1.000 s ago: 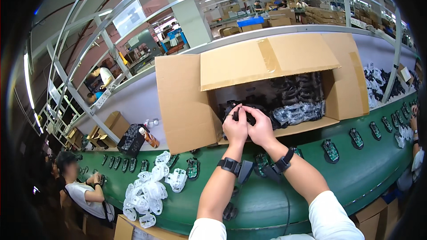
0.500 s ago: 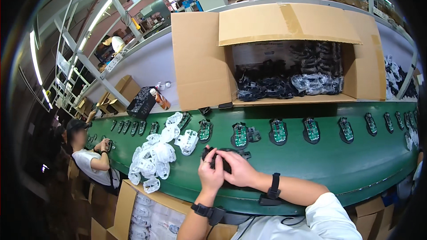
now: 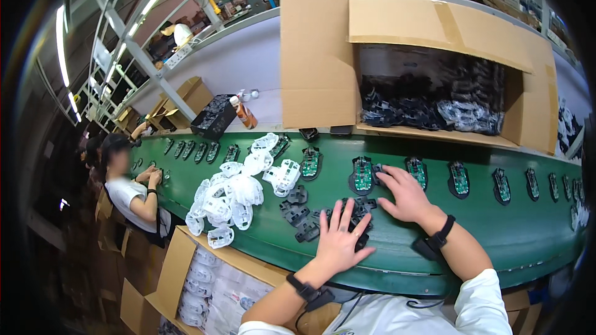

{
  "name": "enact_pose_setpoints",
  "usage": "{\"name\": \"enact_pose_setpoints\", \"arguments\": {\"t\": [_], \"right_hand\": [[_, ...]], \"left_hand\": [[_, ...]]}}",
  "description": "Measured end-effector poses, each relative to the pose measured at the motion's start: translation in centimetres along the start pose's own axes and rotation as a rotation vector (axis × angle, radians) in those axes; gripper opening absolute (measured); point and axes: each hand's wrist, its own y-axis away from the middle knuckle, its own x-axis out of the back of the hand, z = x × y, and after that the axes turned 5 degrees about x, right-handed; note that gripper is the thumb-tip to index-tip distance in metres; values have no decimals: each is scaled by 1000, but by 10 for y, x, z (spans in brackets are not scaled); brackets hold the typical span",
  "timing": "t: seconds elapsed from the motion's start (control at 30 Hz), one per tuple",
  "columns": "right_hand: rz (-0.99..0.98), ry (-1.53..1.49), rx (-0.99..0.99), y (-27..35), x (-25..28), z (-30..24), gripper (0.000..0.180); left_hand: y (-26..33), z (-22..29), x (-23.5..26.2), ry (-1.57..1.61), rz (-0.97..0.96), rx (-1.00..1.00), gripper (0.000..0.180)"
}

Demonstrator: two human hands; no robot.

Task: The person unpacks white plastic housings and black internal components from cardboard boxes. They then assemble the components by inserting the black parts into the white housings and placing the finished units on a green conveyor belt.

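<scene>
Fingers spread, my left hand (image 3: 340, 242) lies over a loose heap of small black plastic parts (image 3: 300, 216) near the middle of the green belt. Some of these parts are hidden beneath it. My right hand (image 3: 406, 195) is farther right, its fingers apart and the fingertips at another black plastic part (image 3: 377, 175). That part sits beside a mouse base with a green circuit board (image 3: 362, 177). Another such mouse base (image 3: 416, 174) is partly behind my right hand. Left of the black parts is a heap of white plastic mouse shells (image 3: 233, 195).
More circuit-board mouse bases (image 3: 458, 180) stand in a row along the green belt (image 3: 472, 236). An open cardboard box (image 3: 316, 62) with black parts stands behind it. A box of white shells (image 3: 167, 273) is at lower left. A co-worker (image 3: 130, 192) works at far left.
My hands, which were together around a dark bundle, have separated and opened. Loose black parts now lie spread on the belt. The view has shifted, so the surroundings sit farther right.
</scene>
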Motion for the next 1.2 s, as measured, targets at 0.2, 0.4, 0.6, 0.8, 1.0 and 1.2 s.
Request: {"name": "enact_pose_setpoints", "arguments": {"t": [0.2,0.4,0.6,0.8,1.0,1.2], "right_hand": [[-264,39,116,26,-1,-16,64],[-343,-232,356,37,-25,-61,50],[-252,-145,342,-14,-31,-89,47],[-155,-76,265,-11,-48,-65,42],[-26,-173,119,32,-15,-36,34],[85,-147,-150,81,-30,-47,37]], "left_hand": [[1,-65,-5,-32,53,86,66],[10,-135,15,-174,79,272,73],[-54,-162,24,61,424,317,64],[-114,-195,12,-129,-9,720,69],[-124,-147,8,200,562,352,70],[-46,30,32,1625,162,476,45]]}}
